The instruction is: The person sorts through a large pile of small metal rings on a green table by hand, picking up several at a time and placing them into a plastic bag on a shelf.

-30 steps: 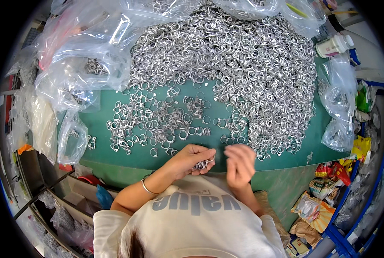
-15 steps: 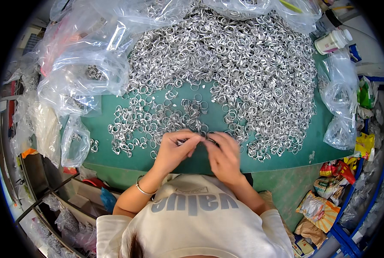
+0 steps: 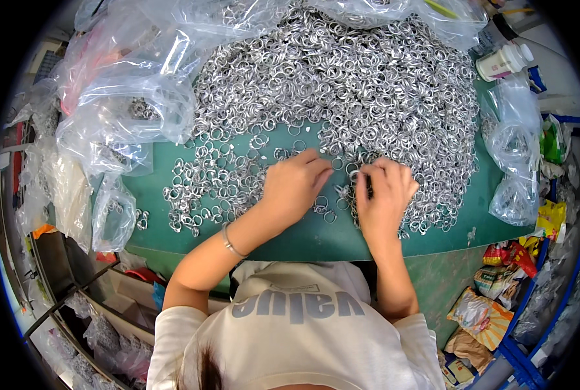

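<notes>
Silvery metal rings (image 3: 394, 110) lie in a large heap over the green tabletop (image 3: 179, 244), with smaller clusters on its near part. My left hand (image 3: 293, 185) is closed, its fingertips pinched together over the middle cluster; what they hold is too small to make out. A single ring (image 3: 337, 163) shows just beside those fingertips. At the near edge of the big heap, my right hand (image 3: 386, 198) has its fingers curled down and its thumb bent in, closed on a ring among the others. The two hands are apart. A loose cluster of rings (image 3: 202, 182) lies left of my left hand.
Clear plastic bags (image 3: 127, 97) crowd the table's left and far sides. Another clear bag (image 3: 514, 156) and a white bottle (image 3: 501, 63) stand at the right. Beyond the table's right edge are colourful packets (image 3: 478, 315) by a blue frame; drawers (image 3: 118, 302) sit lower left.
My hands were together near the table's front edge. They have separated and moved farther out, the left onto the middle cluster, the right to the right against the heap.
</notes>
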